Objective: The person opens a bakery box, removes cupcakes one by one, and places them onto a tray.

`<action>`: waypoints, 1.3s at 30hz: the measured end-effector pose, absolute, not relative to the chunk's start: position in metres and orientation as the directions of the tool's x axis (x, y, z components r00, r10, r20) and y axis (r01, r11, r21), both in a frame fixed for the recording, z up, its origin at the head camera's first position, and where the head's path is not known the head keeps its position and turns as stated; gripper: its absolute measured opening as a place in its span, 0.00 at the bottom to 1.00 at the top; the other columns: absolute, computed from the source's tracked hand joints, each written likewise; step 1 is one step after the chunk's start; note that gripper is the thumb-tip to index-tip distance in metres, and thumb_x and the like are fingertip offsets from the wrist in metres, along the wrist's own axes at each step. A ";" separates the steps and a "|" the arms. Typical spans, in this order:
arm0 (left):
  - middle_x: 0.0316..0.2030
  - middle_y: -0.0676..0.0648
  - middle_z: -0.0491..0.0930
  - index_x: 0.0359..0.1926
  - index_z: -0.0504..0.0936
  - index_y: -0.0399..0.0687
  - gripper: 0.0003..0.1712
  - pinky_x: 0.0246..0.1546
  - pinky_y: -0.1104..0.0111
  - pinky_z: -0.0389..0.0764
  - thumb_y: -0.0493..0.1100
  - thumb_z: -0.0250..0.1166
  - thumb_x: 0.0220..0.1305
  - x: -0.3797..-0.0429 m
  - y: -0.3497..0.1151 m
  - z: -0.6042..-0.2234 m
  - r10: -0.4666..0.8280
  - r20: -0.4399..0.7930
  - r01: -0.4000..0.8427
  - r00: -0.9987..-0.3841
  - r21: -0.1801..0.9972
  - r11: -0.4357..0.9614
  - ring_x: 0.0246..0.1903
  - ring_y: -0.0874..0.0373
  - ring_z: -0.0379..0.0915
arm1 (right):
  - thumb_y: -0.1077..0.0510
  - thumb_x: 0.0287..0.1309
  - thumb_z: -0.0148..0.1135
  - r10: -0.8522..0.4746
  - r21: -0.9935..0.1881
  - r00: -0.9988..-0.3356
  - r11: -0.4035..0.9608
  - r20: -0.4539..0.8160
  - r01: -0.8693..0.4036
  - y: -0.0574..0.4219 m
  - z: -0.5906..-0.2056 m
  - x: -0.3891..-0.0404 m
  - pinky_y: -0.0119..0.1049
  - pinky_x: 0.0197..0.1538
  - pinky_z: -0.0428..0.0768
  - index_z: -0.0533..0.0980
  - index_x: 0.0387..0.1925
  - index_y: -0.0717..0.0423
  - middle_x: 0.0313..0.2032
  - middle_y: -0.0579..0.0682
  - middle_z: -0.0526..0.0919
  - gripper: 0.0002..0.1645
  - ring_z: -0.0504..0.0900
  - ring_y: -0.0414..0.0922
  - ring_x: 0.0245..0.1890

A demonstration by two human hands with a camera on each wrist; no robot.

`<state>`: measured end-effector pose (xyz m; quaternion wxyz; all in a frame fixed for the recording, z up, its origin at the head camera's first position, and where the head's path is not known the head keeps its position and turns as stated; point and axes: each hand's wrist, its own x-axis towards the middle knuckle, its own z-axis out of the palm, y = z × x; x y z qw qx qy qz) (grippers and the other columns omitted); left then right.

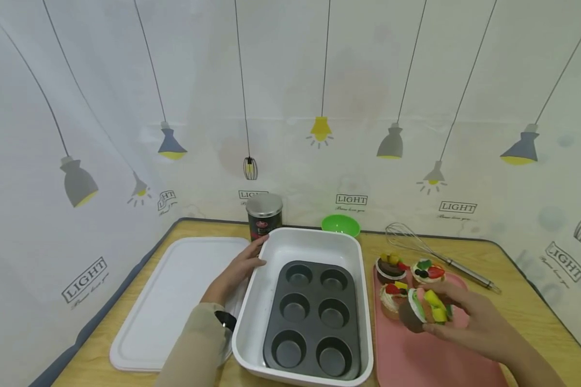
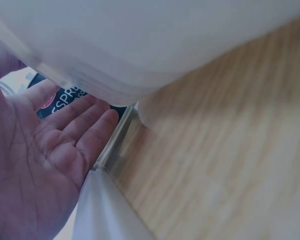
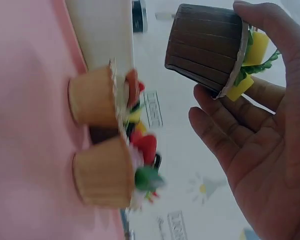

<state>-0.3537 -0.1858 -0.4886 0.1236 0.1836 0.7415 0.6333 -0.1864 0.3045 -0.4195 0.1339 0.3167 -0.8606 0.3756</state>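
Observation:
My right hand [image 1: 474, 320] holds a toy cupcake [image 1: 416, 313] with a dark brown cup, tilted, just above a pink tray [image 1: 431, 360]. Thumb and fingers pinch it near its topped end, which has yellow chunks and green leaves. Three more cupcakes stand on the tray: a dark one [image 1: 387, 273], a strawberry-topped one [image 1: 422, 276] and a paler one [image 1: 389, 309]. Against the left wall of a white basin [image 1: 244, 330] rests my left hand [image 1: 237, 274], its fingers loosely extended in the left wrist view. A dark muffin pan [image 1: 314, 333] with bare cups lies in the basin.
Left of the basin lies a white lid [image 1: 174, 301]. Behind it stand a dark can [image 1: 264, 220] with a silver lid and a green bowl [image 1: 341, 224]. A whisk [image 1: 445, 260] lies behind the tray. A lamp-print curtain [image 1: 290, 97] encloses the table.

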 end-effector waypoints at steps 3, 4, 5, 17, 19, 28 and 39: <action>0.75 0.39 0.57 0.80 0.51 0.54 0.41 0.66 0.47 0.64 0.38 0.54 0.69 -0.353 -0.185 -0.488 0.413 0.028 0.095 -0.910 0.985 0.143 0.71 0.41 0.58 | 0.67 0.44 0.80 -0.410 -0.553 -0.777 0.547 0.478 -0.629 0.317 -0.426 -0.184 0.27 0.45 0.79 0.76 0.61 0.53 0.53 0.43 0.81 0.40 0.79 0.34 0.50; 0.75 0.40 0.57 0.80 0.52 0.56 0.41 0.66 0.46 0.64 0.39 0.54 0.69 -0.353 -0.185 -0.488 0.406 0.020 0.087 -0.914 0.985 0.147 0.71 0.41 0.59 | 0.68 0.43 0.79 -0.405 -0.560 -0.779 0.543 0.478 -0.626 0.319 -0.429 -0.183 0.27 0.45 0.79 0.76 0.61 0.53 0.53 0.43 0.81 0.40 0.80 0.33 0.50; 0.75 0.40 0.57 0.79 0.52 0.56 0.41 0.66 0.46 0.64 0.39 0.55 0.69 -0.353 -0.185 -0.488 0.402 0.018 0.084 -0.915 0.985 0.148 0.71 0.42 0.58 | 0.68 0.43 0.80 -0.400 -0.562 -0.781 0.543 0.479 -0.623 0.320 -0.432 -0.183 0.26 0.45 0.79 0.77 0.60 0.55 0.53 0.44 0.82 0.39 0.79 0.33 0.51; 0.76 0.38 0.54 0.80 0.50 0.50 0.41 0.67 0.45 0.62 0.36 0.54 0.69 -0.354 -0.186 -0.491 0.421 0.054 0.120 -0.905 0.984 0.131 0.72 0.39 0.55 | 0.56 0.49 0.79 -0.516 -0.621 -0.769 0.475 0.378 -0.624 0.299 -0.454 -0.185 0.34 0.41 0.83 0.77 0.60 0.48 0.52 0.43 0.84 0.34 0.84 0.37 0.45; 0.76 0.38 0.54 0.80 0.50 0.50 0.41 0.67 0.45 0.62 0.36 0.54 0.69 -0.355 -0.186 -0.491 0.423 0.053 0.118 -0.904 0.985 0.127 0.72 0.39 0.55 | 0.53 0.50 0.79 -0.503 -0.615 -0.788 0.508 0.356 -0.602 0.296 -0.455 -0.184 0.34 0.41 0.83 0.78 0.60 0.46 0.53 0.43 0.84 0.34 0.83 0.36 0.45; 0.76 0.38 0.54 0.80 0.50 0.52 0.41 0.67 0.46 0.63 0.37 0.54 0.69 -0.355 -0.185 -0.491 0.415 0.041 0.108 -0.909 0.984 0.140 0.72 0.40 0.56 | 0.44 0.54 0.75 -0.510 -0.615 -0.828 0.582 0.233 -0.532 0.294 -0.460 -0.184 0.34 0.49 0.81 0.75 0.64 0.43 0.65 0.45 0.77 0.36 0.78 0.35 0.56; 0.76 0.37 0.53 0.80 0.49 0.49 0.41 0.67 0.45 0.63 0.35 0.53 0.69 -0.354 -0.185 -0.488 0.429 0.059 0.120 -0.901 0.986 0.117 0.72 0.38 0.54 | 0.53 0.54 0.76 -0.576 -0.643 -0.760 0.467 0.301 -0.608 0.295 -0.471 -0.187 0.33 0.45 0.83 0.76 0.61 0.46 0.58 0.50 0.80 0.32 0.81 0.37 0.49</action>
